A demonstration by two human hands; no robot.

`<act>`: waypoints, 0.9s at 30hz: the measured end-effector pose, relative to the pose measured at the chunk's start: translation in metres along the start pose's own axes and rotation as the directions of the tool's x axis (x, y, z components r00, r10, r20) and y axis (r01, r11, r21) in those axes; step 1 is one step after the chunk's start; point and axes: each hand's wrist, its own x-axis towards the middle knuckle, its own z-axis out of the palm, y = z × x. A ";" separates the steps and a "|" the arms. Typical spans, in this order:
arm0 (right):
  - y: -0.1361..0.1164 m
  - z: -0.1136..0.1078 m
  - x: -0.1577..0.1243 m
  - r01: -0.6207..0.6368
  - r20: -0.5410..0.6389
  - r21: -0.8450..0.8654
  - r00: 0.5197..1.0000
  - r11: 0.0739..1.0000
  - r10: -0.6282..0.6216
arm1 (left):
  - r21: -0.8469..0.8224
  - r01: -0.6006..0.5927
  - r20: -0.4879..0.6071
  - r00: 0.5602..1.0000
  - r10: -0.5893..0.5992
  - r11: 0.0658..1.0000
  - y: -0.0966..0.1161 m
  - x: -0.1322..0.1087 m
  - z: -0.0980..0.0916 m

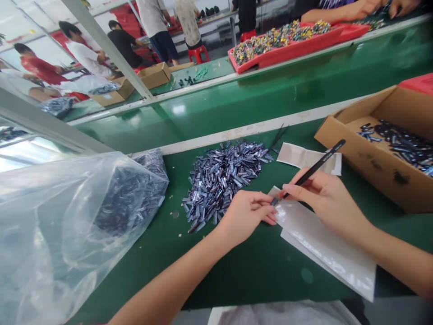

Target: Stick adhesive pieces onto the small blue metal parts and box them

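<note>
The left hand lay palm down, its forearm reaching in from 7 o'clock, with its fingers bunched and pointing toward 3 o'clock; whether they gripped anything could not be told. The right hand came in from 4 o'clock, its fingers closed around one pair of slim black tweezers, whose tips angled toward 8 o'clock and met the left fingertips. One tiny bluish piece showed at those tips.

Beneath both hands lay one glossy, translucent white sheet on the green desk. A second, smaller sheet lay at 12 o'clock from the right hand, and a second pair of thin black tweezers lay near its left end. At 10 o'clock from the left hand sat one loose pile of small, shiny blue-grey elongated pieces, too many to count. At 9 o'clock from that pile slumped one clear plastic bag filled with dark pieces. At 2 o'clock from the right hand stood one open brown cardboard box holding more of the pieces. Across the desk, at 12 o'clock, sat one red tray of multicoloured parts, with a co-worker's hands beyond it at 1 o'clock.
</note>
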 end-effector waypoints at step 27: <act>0.009 0.006 -0.009 0.212 -0.007 -0.277 0.975 0.937 -0.222 | -0.033 0.039 0.048 0.998 -0.038 0.999 0.000 -0.003 0.003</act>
